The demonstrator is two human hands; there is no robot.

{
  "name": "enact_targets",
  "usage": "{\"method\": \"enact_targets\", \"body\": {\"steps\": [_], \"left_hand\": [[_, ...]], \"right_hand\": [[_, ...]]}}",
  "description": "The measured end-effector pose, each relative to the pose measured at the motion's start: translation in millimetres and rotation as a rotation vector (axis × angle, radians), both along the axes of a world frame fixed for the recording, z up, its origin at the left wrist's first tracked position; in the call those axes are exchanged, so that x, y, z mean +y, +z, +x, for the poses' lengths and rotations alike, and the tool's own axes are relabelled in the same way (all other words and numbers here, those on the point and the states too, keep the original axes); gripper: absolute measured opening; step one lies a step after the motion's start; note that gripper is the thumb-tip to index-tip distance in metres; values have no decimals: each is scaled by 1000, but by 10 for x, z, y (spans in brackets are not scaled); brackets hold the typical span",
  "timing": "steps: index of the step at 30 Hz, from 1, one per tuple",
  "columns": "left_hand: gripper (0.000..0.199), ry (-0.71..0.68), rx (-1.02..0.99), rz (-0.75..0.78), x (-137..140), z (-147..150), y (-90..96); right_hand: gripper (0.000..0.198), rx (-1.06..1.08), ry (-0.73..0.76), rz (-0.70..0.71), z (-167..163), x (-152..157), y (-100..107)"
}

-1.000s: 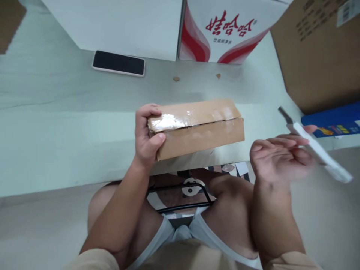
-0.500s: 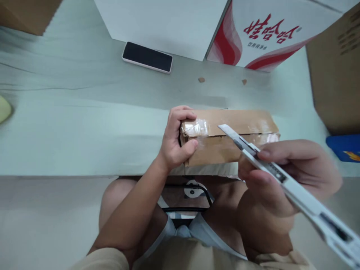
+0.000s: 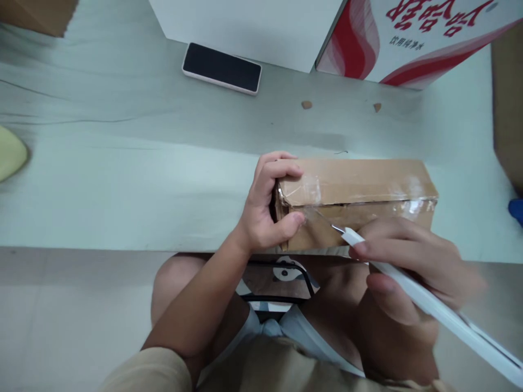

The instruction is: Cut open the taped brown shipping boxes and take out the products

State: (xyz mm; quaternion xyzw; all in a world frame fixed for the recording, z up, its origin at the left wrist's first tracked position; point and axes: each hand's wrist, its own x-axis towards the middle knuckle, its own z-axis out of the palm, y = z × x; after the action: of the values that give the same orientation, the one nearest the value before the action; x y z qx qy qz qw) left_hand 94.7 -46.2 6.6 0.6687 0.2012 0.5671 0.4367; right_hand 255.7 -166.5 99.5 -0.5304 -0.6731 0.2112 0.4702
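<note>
A brown cardboard box [image 3: 359,182] with clear tape at both ends lies near the table's front edge. My left hand [image 3: 272,204] grips its left end, fingers over the top and thumb on the near side. In my right hand [image 3: 412,267] is a white utility knife [image 3: 425,302], its thin blade out and pointing left. The blade tip is at the box's near side, just below the seam and close to my left thumb. Whether it touches the cardboard I cannot tell.
A dark-screened phone [image 3: 223,68] lies at the back, beside a large white box [image 3: 253,27] and a red-and-white carton [image 3: 368,49]. Two small cardboard scraps [image 3: 306,104] are on the table [image 3: 122,190]. A yellow object [image 3: 11,154] shows at the left edge.
My right hand has turned the knife and brought its blade down to the taped left part of the box. My left hand keeps its grip. The view has shifted slightly.
</note>
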Motion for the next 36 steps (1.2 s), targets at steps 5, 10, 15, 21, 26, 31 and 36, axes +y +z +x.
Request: {"method": "enact_targets", "body": {"steps": [5, 10, 15, 21, 26, 31, 36], "left_hand": [[47, -4, 22, -26, -11, -24, 14], [50, -14, 39, -42, 13, -32, 3], [52, -32, 11, -68, 37, -39, 7], [53, -7, 83, -30, 58, -57, -16], [50, -18, 64, -10, 47, -56, -13], [49, -27, 49, -17, 41, -56, -1], [52, -32, 41, -42, 44, -54, -11]], "right_hand": [[16, 3, -87, 54, -104, 22, 28], [18, -9, -28, 17, -45, 55, 46], [23, -116, 34, 44, -2, 129, 94], [13, 17, 19, 60, -39, 114, 88], [15, -48, 21, 30, -20, 97, 86], [13, -102, 42, 42, 1, 138, 108], [14, -187, 61, 69, 5, 180, 119]]}}
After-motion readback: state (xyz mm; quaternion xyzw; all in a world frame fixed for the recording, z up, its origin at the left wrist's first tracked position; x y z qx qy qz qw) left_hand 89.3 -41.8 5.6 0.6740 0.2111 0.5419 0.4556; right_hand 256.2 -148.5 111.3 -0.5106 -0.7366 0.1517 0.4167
